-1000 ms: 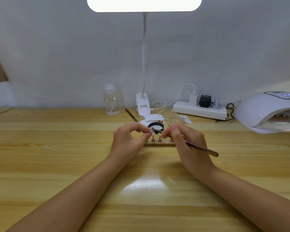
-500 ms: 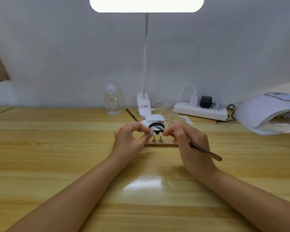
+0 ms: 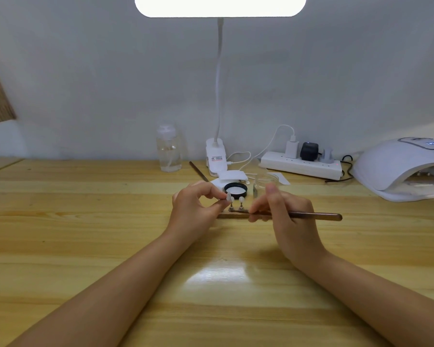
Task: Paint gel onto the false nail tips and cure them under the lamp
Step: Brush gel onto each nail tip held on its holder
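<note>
Nail tips (image 3: 236,198) stand on small pegs in a wooden holder strip (image 3: 232,215) at the middle of a pale, glossy wooden table (image 3: 85,221), which mirrors the light overhead as a bright patch between the forearms. Behind the table runs a plain grey-white wall; at far left a brown board leans in the corner. A clear bottle (image 3: 168,149) with liquid stands against the wall. The left hand (image 3: 194,209) pinches one tip (image 3: 228,196) on its peg between thumb and forefinger, just left of the two in the holder. Behind them sits a round black-rimmed pot (image 3: 235,189) on white paper, and farther back the clip base of a white desk lamp (image 3: 216,156), whose neck rises to a glowing bar (cut off by the top edge). The right hand (image 3: 286,211) has its fingers curled round a brown brush (image 3: 311,216) lying nearly level, bristle end by the holder. A white power strip (image 3: 301,166) lies by the wall, and a white curing lamp (image 3: 401,169) sits at far right.
</note>
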`<act>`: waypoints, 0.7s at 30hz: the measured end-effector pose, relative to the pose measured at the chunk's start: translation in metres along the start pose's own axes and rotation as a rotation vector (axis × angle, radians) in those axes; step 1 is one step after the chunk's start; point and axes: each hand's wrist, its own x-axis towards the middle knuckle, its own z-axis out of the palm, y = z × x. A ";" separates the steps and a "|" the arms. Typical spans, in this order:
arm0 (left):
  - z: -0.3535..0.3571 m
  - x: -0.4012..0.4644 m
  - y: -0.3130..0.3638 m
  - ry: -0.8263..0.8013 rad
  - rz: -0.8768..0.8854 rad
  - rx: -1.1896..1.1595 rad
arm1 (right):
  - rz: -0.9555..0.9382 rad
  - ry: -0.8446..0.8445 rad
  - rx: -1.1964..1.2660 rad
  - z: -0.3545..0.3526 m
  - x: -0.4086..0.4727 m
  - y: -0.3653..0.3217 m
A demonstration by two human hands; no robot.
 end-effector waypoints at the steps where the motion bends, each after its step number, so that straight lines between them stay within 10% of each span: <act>1: 0.000 0.000 0.000 -0.003 0.001 0.001 | -0.033 0.014 -0.015 0.000 0.000 0.000; 21: 0.000 0.000 0.000 0.014 0.005 -0.016 | -0.044 0.001 -0.106 -0.001 0.003 -0.001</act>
